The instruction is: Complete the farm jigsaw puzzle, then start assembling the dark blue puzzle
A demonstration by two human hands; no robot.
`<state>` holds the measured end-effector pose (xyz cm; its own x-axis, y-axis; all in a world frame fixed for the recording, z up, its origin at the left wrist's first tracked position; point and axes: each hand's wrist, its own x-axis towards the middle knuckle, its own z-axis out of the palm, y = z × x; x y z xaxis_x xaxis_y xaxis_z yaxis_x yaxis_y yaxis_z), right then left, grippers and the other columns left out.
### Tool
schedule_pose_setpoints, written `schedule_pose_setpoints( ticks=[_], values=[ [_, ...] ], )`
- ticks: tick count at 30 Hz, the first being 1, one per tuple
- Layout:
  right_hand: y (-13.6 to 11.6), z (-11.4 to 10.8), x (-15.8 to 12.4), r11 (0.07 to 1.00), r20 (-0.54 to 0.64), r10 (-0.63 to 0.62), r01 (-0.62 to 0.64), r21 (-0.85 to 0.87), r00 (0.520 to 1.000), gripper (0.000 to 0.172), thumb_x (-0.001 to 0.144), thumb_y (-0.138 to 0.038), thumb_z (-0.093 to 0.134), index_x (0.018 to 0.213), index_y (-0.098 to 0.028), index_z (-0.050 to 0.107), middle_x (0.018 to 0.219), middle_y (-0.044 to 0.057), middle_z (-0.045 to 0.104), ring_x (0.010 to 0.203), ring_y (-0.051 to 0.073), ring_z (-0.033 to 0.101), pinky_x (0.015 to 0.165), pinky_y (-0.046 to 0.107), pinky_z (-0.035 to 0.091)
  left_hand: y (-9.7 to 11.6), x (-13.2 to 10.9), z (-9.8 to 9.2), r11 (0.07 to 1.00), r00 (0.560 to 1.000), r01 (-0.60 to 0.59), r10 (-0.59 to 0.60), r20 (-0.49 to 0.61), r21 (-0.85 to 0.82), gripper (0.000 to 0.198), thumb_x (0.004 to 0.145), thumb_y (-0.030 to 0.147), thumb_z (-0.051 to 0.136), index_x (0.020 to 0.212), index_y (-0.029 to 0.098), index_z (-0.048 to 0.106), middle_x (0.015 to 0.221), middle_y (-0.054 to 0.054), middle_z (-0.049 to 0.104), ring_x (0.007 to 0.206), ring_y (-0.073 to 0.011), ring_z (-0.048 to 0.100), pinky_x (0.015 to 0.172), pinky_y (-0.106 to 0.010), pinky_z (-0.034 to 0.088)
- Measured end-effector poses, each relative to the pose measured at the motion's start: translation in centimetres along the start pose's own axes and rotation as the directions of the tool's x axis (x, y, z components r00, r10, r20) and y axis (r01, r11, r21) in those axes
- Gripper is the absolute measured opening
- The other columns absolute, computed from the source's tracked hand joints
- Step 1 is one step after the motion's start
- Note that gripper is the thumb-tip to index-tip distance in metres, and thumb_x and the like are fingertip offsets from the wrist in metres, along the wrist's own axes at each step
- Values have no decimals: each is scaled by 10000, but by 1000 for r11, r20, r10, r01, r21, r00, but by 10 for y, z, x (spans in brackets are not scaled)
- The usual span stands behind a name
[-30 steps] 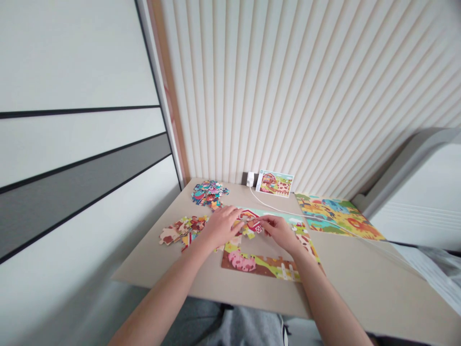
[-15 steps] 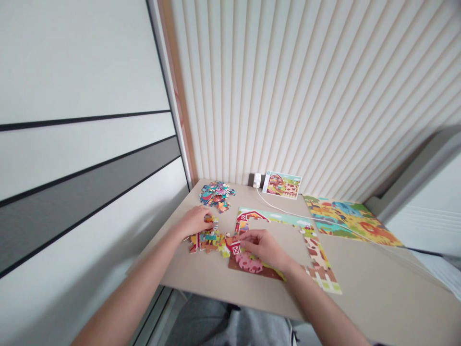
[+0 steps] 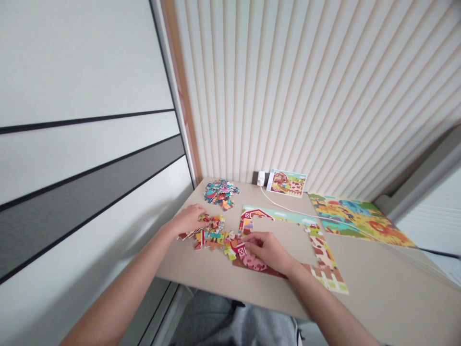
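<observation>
A half-built farm jigsaw (image 3: 317, 240) lies on the beige table (image 3: 367, 283); its border is joined and its middle is bare. My right hand (image 3: 268, 250) rests on the puzzle's lower left corner, fingers pinched on a red barn piece (image 3: 239, 248). My left hand (image 3: 188, 220) lies over a spread of loose pieces (image 3: 212, 233) to the left of the puzzle, fingers curled down onto them. Whether it holds one is hidden.
A second heap of loose pieces (image 3: 221, 189) sits at the back left. A reference picture card (image 3: 288, 182) leans on the ribbed wall beside a white charger (image 3: 261, 178), whose cable (image 3: 284, 207) crosses the table. A finished colourful puzzle (image 3: 360, 218) lies at the right.
Both hands left the puzzle's top. The left moved out to the loose pieces; the right came down to the lower left corner with a red piece. The camera shifted left.
</observation>
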<state>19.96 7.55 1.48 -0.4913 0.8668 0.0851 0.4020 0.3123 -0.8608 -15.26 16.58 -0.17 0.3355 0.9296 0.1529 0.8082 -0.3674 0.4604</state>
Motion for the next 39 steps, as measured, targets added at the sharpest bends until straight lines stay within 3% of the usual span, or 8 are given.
schedule_pose_setpoints(
  ticks=[8, 14, 23, 30, 34, 37, 39],
  values=[
    [1, 0, -1, 1000, 1, 24, -24, -7, 1000, 278, 934, -386, 598, 1067, -218, 776, 687, -14, 640, 571, 108, 454, 535, 225, 334, 5, -3, 7, 988, 996, 57, -67, -61, -145, 373, 635, 380, 826, 957, 224, 723, 1029, -90, 717, 1003, -323, 654, 902, -410, 494],
    [1, 0, 0, 1000, -6, 22, -22, 14, 1000, 282, 930, -395, 606, 1054, -206, 774, 722, 2, 677, 581, 115, 492, 544, 227, 360, 14, -3, 6, 924, 987, 57, -109, -117, -377, 251, 818, 425, 667, 956, 215, 671, 966, -46, 735, 917, -247, 701, 827, -356, 538],
    [0, 11, 7, 999, -62, -35, 32, -41, 997, 293, 948, -381, 590, 1090, -208, 779, 835, 23, 754, 640, 131, 573, 611, 238, 433, 13, 5, 6, 836, 914, 29, -244, -324, -547, 315, 865, 477, 636, 987, 188, 650, 990, -69, 739, 963, -249, 701, 902, -393, 539],
    [-8, 15, 9, 989, -42, -124, 121, -80, 991, 319, 981, -345, 557, 1220, -240, 741, 1107, 59, 772, 912, 215, 710, 865, 333, 532, 43, 18, 3, 836, 866, -72, -219, -450, -545, 371, 914, 501, 594, 1116, 189, 600, 1081, -81, 724, 1024, -239, 688, 930, -378, 536],
    [-7, 11, 6, 988, -45, -130, 125, -94, 990, 306, 987, -330, 561, 1225, -253, 737, 1141, 57, 763, 980, 221, 714, 907, 337, 531, 58, 18, 10, 928, 894, -73, -102, -437, -366, 309, 986, 429, 481, 1168, 215, 609, 1108, -58, 723, 996, -211, 691, 886, -330, 534],
    [-6, 11, 5, 976, -15, -174, 170, -135, 985, 283, 992, -303, 562, 1207, -255, 739, 1128, 54, 764, 976, 206, 709, 907, 322, 528, 55, 13, 17, 986, 923, -31, -34, -383, -163, 282, 997, 369, 425, 1111, 232, 644, 1078, -44, 729, 941, -207, 690, 862, -327, 522],
    [-5, 12, 6, 952, 30, -242, 243, -188, 970, 272, 988, -267, 573, 1207, -258, 734, 1111, 51, 765, 1005, 202, 695, 936, 326, 514, 49, 10, 20, 992, 934, -9, -35, -356, -123, 257, 981, 347, 435, 1037, 234, 659, 988, -42, 733, 881, -214, 687, 838, -335, 518]
  ],
)
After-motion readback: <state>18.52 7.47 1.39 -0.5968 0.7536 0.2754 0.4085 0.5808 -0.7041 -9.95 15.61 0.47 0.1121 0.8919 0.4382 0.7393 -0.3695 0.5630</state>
